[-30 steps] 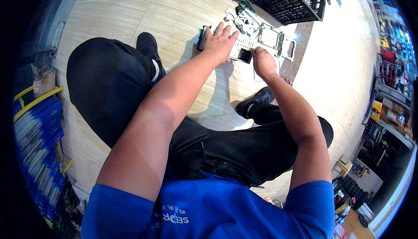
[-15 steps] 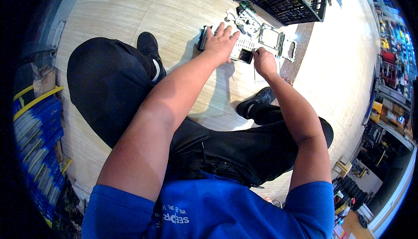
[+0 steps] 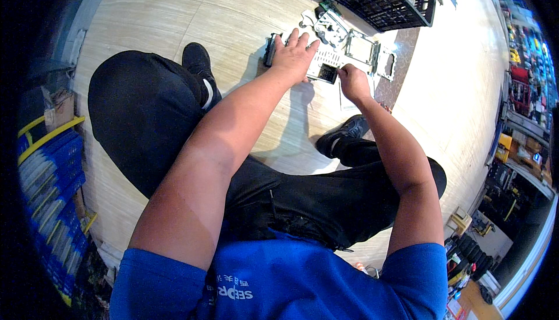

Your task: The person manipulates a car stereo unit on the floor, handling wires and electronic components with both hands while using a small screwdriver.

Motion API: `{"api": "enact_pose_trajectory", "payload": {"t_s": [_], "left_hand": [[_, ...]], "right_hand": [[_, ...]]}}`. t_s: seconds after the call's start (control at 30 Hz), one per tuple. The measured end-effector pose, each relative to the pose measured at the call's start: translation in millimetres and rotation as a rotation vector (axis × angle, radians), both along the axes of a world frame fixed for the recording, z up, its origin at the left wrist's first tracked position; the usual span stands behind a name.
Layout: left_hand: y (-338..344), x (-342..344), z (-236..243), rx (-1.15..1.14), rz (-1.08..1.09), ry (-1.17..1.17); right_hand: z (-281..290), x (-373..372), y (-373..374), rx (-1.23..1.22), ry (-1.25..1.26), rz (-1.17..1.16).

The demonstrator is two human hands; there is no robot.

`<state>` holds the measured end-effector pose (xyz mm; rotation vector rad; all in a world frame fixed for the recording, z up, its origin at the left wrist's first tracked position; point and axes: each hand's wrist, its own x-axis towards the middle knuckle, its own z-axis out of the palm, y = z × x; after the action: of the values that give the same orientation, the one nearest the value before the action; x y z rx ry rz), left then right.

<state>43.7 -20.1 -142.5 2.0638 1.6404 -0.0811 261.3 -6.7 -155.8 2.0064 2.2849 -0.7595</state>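
Observation:
A pale metal casing [image 3: 326, 59] with rows of slots lies on the floor in front of me. My left hand [image 3: 294, 59] rests flat across its left part, fingers spread. A black block-like part [image 3: 270, 51] shows beyond the thumb side. At the casing's right end is a square dark opening [image 3: 328, 73]. Right beside that opening, my right hand [image 3: 353, 82] is closed with fingertips pinched together; whatever they hold, if anything, is too small to make out.
Past the casing lie a rectangular metal frame [image 3: 362, 47], a thin cut-out plate [image 3: 385, 64], loose metal parts [image 3: 332, 32] and a green circuit board [image 3: 332, 8]. A black plastic crate [image 3: 372, 0] stands behind them. My shoes [image 3: 343, 135] flank the work area.
My right hand has shifted very slightly at the casing's right end, and more of the dark opening shows. The left hand stays in place, spread on the casing.

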Motion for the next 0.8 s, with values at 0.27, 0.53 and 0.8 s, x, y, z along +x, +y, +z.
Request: {"api": "enact_pose_trajectory", "payload": {"t_s": [0.27, 0.53, 0.8], "left_hand": [[-0.6, 0.1, -0.2, 0.002, 0.002, 0.004], [-0.6, -0.2, -0.1, 0.000, 0.006, -0.013], [-0.1, -0.7, -1.5, 0.000, 0.002, -0.014]], "right_hand": [[1.7, -1.4, 0.7, -0.010, 0.003, -0.005], [4.0, -1.8, 0.4, -0.012, 0.006, -0.013], [1.6, 4.3, 4.2, 0.030, -0.016, -0.018]]}}
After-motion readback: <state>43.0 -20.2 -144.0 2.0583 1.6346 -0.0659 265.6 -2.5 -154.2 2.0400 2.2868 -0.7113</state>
